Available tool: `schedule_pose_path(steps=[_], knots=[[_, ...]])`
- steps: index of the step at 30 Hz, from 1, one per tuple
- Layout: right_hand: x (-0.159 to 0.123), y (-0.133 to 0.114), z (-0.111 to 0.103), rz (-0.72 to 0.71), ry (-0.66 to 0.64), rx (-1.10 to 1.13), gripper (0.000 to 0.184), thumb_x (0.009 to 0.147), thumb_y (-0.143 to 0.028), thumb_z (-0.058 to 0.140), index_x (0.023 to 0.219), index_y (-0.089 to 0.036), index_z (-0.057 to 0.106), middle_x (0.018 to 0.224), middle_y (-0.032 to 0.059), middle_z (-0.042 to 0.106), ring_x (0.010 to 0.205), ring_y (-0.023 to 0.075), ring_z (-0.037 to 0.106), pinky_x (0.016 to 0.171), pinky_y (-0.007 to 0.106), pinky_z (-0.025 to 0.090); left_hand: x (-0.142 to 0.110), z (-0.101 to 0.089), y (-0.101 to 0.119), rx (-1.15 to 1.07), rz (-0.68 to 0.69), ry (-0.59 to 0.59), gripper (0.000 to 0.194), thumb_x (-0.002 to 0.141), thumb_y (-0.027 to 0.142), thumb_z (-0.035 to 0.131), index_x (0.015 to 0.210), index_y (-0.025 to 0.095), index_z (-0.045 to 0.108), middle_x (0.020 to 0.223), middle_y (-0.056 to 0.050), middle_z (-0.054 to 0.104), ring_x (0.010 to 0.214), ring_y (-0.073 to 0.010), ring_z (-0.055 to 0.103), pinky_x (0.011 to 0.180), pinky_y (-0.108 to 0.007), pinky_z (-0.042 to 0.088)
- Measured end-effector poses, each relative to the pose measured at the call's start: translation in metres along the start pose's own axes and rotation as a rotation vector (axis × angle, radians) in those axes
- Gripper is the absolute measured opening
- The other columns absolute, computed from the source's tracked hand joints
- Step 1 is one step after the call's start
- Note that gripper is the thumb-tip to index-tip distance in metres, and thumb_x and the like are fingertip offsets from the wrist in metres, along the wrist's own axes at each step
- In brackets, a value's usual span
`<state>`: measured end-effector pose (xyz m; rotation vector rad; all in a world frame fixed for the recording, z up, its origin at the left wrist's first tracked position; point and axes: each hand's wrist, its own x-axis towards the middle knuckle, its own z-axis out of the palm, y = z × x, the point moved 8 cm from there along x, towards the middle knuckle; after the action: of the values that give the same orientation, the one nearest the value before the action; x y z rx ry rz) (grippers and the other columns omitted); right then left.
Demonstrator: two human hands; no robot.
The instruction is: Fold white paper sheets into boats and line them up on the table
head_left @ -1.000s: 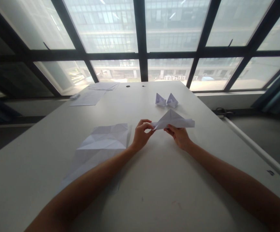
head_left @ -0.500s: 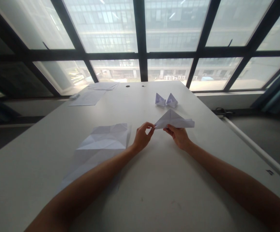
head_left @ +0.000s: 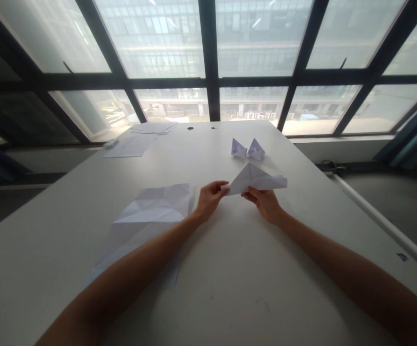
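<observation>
Status from my end, head view. Folded paper point(head_left: 253, 180) is mid-fold, in both hands, over the middle of the table point(head_left: 223, 269), a bit right of centre. Left hand point(head_left: 210, 198) has thumb and fingers pinched on its left end. Right hand point(head_left: 264, 204) grips the lower edge near the middle, thumb on the near face. Can't tell if the paper touches the table.

Done on this one: pointed peak with a centre crease, band along the base. The band's right end sticks out past the peak, so I'd call it part-way.

Just beyond it stand two compact shapes, left paper shape point(head_left: 239, 149) and right paper shape point(head_left: 256, 150), close together. I read both as finished; the held piece is flatter and wider, so I judge shaping is left on it.

Creased sheet point(head_left: 154, 209) lies near left, opened out, partly behind the left forearm point(head_left: 140, 262). Flat sheets point(head_left: 131, 146) lie far left, untouched by either hand.
</observation>
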<state>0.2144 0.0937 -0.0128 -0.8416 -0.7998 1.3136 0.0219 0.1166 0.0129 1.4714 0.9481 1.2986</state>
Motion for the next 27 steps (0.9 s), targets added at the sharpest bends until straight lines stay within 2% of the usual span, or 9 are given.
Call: schedule_pose_path(steps=[4, 6, 11, 16, 22, 27], knots=[[0.0, 0.001, -0.001, 0.004, 0.01, -0.016, 0.04, 0.057, -0.035, 0.093, 0.086, -0.02, 0.07, 0.083, -0.0005, 0.074, 0.069, 0.0158, 0.069, 0.08, 0.038, 0.063, -0.001, 0.009, -0.008, -0.201, -0.093, -0.099, 0.045, 0.076, 0.043, 0.08, 0.112, 0.021, 0.064, 0.085, 0.0, 0.069, 0.077, -0.0136, 0.064, 0.071, -0.026, 0.052], [0.001, 0.001, -0.002, 0.006, 0.016, -0.005, 0.04, 0.056, -0.034, 0.094, 0.085, -0.02, 0.07, 0.083, -0.0005, 0.074, 0.068, 0.0153, 0.069, 0.08, 0.038, 0.063, 0.0, 0.008, -0.007, -0.237, -0.079, -0.083, 0.044, 0.075, 0.042, 0.081, 0.108, 0.022, 0.06, 0.097, -0.003, 0.071, 0.083, -0.0144, 0.066, 0.075, -0.028, 0.053], [0.002, 0.001, -0.003, 0.001, 0.024, 0.012, 0.04, 0.055, -0.033, 0.093, 0.085, -0.021, 0.069, 0.084, -0.0014, 0.074, 0.071, 0.0158, 0.069, 0.082, 0.038, 0.064, 0.0, 0.003, 0.003, -0.046, 0.021, -0.005, 0.034, 0.077, 0.048, 0.078, 0.087, 0.016, 0.07, 0.113, -0.009, 0.068, 0.086, -0.016, 0.066, 0.075, -0.029, 0.055], [0.002, 0.001, -0.003, -0.01, 0.02, -0.004, 0.04, 0.057, -0.032, 0.093, 0.086, -0.021, 0.068, 0.086, -0.0008, 0.074, 0.073, 0.0167, 0.07, 0.084, 0.04, 0.064, -0.003, 0.006, 0.01, 0.094, 0.096, -0.024, 0.031, 0.076, 0.048, 0.079, 0.083, 0.018, 0.078, 0.101, -0.008, 0.071, 0.09, -0.0198, 0.068, 0.078, -0.032, 0.057], [-0.002, 0.0, 0.003, -0.021, -0.007, -0.07, 0.041, 0.058, -0.035, 0.092, 0.088, -0.02, 0.068, 0.084, 0.0005, 0.074, 0.071, 0.0181, 0.071, 0.078, 0.039, 0.063, -0.004, 0.015, -0.005, 0.083, -0.059, -0.125, 0.04, 0.081, 0.054, 0.073, 0.086, 0.015, 0.076, 0.073, -0.008, 0.074, 0.065, -0.0196, 0.071, 0.057, -0.029, 0.056], [-0.003, -0.004, -0.001, -0.024, -0.032, -0.077, 0.043, 0.061, -0.043, 0.09, 0.089, -0.023, 0.065, 0.078, -0.0025, 0.071, 0.065, 0.0147, 0.068, 0.061, 0.027, 0.056, -0.001, 0.01, -0.011, 0.087, -0.096, -0.089, 0.044, 0.08, 0.058, 0.072, 0.081, 0.014, 0.071, 0.069, -0.008, 0.073, 0.059, -0.0194, 0.071, 0.052, -0.028, 0.055]])
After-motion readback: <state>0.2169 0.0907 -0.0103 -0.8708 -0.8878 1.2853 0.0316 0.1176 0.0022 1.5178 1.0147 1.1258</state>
